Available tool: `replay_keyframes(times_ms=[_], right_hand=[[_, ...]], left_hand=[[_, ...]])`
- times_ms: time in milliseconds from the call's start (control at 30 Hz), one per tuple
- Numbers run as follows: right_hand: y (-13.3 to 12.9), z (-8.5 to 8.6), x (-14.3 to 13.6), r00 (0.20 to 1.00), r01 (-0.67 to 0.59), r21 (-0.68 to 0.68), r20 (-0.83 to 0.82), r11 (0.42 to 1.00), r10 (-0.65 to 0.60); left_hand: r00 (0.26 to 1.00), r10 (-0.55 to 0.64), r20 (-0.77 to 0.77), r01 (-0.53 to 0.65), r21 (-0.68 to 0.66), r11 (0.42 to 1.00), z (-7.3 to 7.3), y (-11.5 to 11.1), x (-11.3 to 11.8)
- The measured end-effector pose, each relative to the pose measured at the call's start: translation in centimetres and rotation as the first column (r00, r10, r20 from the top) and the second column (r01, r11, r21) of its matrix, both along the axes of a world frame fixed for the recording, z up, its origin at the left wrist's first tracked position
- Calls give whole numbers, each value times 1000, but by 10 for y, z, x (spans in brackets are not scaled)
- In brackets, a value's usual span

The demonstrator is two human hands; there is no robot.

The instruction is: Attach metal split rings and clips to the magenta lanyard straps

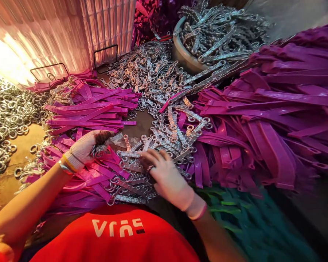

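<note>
My left hand [84, 149], in a white glove with dark fingertips, is closed above the magenta straps [84, 178]; a small metallic piece shows at its fingers, too unclear to name. My right hand [168, 174], gloved in white, is slightly blurred. Its fingers are bent and a little apart over silver twisted metal links [133, 185], and whether it grips one cannot be made out. More short silver links [166, 127] lie just beyond the right hand. Another stack of magenta straps [93, 109] lies beyond the left hand.
Silver rings [11, 112] are heaped at the left. A tub [187, 56] full of long metal links stands at the back. A large pile of purple straps [273, 109] fills the right side, with green straps [235, 211] below. Translucent ribbed crates [106, 29] stand at the back left.
</note>
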State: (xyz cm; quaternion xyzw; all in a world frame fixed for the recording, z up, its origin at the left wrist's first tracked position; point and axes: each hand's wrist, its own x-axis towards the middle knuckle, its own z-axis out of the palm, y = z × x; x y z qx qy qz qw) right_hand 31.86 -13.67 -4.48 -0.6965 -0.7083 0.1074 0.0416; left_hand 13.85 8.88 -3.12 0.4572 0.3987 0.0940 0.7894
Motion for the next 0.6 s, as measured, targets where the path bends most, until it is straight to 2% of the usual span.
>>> replay_keyframes(times_ms=[33, 67, 100, 133, 167, 200, 233, 267, 300, 367, 433, 467, 533, 600], right_hand=[[2, -4, -9, 999, -10, 40, -47, 999, 12], [5, -9, -19, 995, -9, 90, -95, 996, 18], [7, -14, -29, 989, -3, 146, -148, 989, 25], [9, -18, -38, 978, 7, 201, -204, 980, 35], [10, -22, -45, 964, 15, 250, -262, 968, 52], [11, -24, -50, 945, 19, 289, -318, 957, 77], [12, -26, -52, 924, 14, 317, -366, 948, 108], [13, -25, -51, 906, -2, 332, -398, 943, 142], [14, -24, -47, 895, -23, 338, -413, 941, 170], [16, -18, -28, 889, -47, 345, -414, 937, 197], [18, -11, -1, 918, -32, 326, -364, 945, 156], [18, -7, 13, 942, -26, 287, -313, 958, 119], [20, -3, 35, 988, -61, 106, -135, 992, 75], [23, -2, 45, 993, -117, -82, 2, 990, 118]], left_hand=[[995, -73, -67, 84, 174, 981, -6, 3, 3], [977, -133, -169, 186, 354, 917, -11, 6, 4], [942, -166, -291, 299, 506, 809, -15, 8, 4], [891, -186, -414, 422, 605, 675, -18, 9, 2], [827, -201, -525, 539, 641, 546, -19, 10, -2], [761, -219, -610, 634, 628, 452, -18, 10, -7], [704, -247, -666, 700, 590, 403, -17, 10, -14], [665, -280, -693, 738, 550, 390, -15, 9, -20], [646, -306, -699, 754, 521, 401, -14, 8, -26], [653, -314, -689, 742, 499, 448, -11, 4, -36], [679, -282, -678, 711, 512, 482, -9, 2, -41], [694, -264, -670, 693, 519, 501, -9, 1, -42], [721, -258, -644, 657, 515, 551, -10, 1, -42], [738, -286, -612, 633, 479, 608, -9, 1, -41]])
